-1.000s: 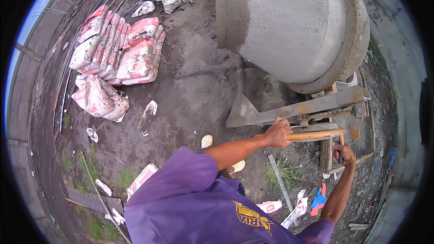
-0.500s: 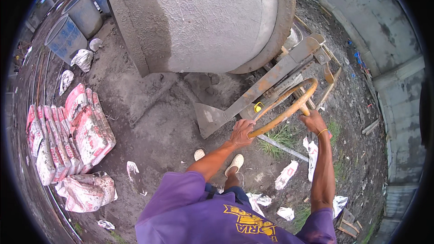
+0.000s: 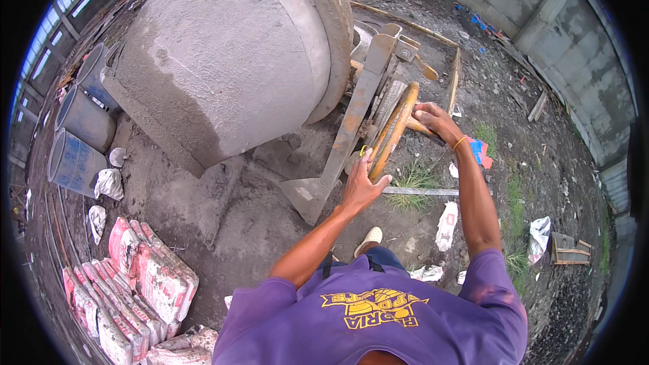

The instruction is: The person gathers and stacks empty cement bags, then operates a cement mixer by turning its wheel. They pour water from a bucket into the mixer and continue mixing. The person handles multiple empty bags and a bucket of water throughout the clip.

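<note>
The mixer drum (image 3: 230, 54) lies left of the handwheel (image 3: 397, 125), with the frame arm (image 3: 358, 115) between them. The left hand (image 3: 363, 182) is at the handwheel's near end, the right hand (image 3: 436, 120) at its right side. Barrels (image 3: 84, 122) stand left of the mixer drum, behind the stacked bags (image 3: 159, 274).

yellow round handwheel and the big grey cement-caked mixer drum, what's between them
In the head view, a rust-stained grey metal beam runs between the yellow round handwheel and the grey cement-caked drum; smaller machine parts beside it are hard to tell apart.
</note>
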`<state>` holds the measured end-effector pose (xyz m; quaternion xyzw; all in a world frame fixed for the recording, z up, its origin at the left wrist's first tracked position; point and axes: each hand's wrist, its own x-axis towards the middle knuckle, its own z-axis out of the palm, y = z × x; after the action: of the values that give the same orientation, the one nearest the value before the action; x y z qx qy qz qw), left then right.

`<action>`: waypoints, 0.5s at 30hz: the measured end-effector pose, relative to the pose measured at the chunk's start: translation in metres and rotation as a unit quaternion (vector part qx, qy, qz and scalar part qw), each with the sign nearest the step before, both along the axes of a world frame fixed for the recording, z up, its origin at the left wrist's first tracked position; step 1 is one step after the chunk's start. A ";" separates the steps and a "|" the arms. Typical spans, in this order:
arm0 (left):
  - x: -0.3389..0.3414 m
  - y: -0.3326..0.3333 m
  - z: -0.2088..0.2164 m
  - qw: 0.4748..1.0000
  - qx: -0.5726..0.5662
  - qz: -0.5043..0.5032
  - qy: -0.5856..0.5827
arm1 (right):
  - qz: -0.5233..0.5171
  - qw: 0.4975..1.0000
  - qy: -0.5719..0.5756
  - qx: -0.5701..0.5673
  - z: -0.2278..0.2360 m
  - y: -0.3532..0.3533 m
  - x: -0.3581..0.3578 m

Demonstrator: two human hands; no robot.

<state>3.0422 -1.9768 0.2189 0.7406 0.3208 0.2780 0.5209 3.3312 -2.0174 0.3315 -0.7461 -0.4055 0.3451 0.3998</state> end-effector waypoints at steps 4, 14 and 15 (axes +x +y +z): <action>0.058 0.010 0.025 0.994 -0.056 -0.003 0.094 | -0.171 0.969 -0.067 0.163 0.014 0.040 0.053; 0.062 0.013 0.021 0.993 -0.042 0.038 0.108 | 0.057 0.923 -0.376 0.060 0.024 0.095 0.112; 0.066 0.014 0.023 0.992 -0.048 0.053 0.100 | 0.032 0.931 -0.351 0.096 0.023 0.092 0.110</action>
<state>3.1083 -1.9623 0.2421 0.7210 0.4228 0.2137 0.5056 3.4408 -1.9253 0.3549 -0.7639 -0.5751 0.0336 0.2909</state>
